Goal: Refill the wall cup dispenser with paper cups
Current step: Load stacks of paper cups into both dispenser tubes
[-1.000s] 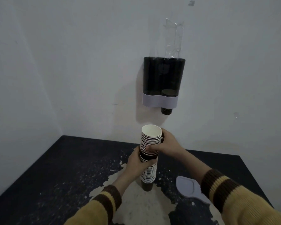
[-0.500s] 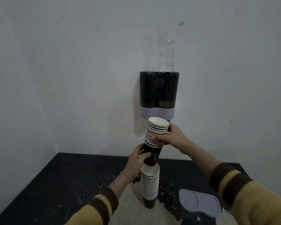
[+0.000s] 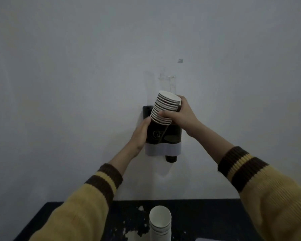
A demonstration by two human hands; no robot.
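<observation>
Both hands up at the wall, in front of the dispenser (image 3: 171, 136).

Held stack (image 3: 162, 117): nested paper cups, open end up, tilted so the top leans right. Half a second ago it sat lower, its top just under the dispenser's grey band (image 3: 163, 150); now it overlaps the dark body, rims above the body's top edge.

Left hand (image 3: 140, 134): grip closed around the dark lower part of the stack, thumb on the near side. Earlier this hand was down near the worktop (image 3: 59, 221), at the join of the two stacks.

Right hand (image 3: 180, 115): grip closed on the white rims near the top, thumb across the front, fingers behind. It has gone up with the stack, same hold as before.

Second stack (image 3: 160, 223): standing on the worktop, bottom centre, open end up, well apart from the held one. One second ago the two were a single column; half a second ago the upper part was just lifting clear.

Dispenser: one dark cup bottom (image 3: 171, 158) shows below the grey band, right side. Clear sleeve (image 3: 172, 84) above the body, faint against the wall; I cannot tell whether the stack touches it.

View has tipped up: more wall, only a strip of worktop. The grey lid seen earlier is now only a pale sliver at the bottom edge.

Sleeves (image 3: 261, 197): yellow with brown-striped cuffs.
</observation>
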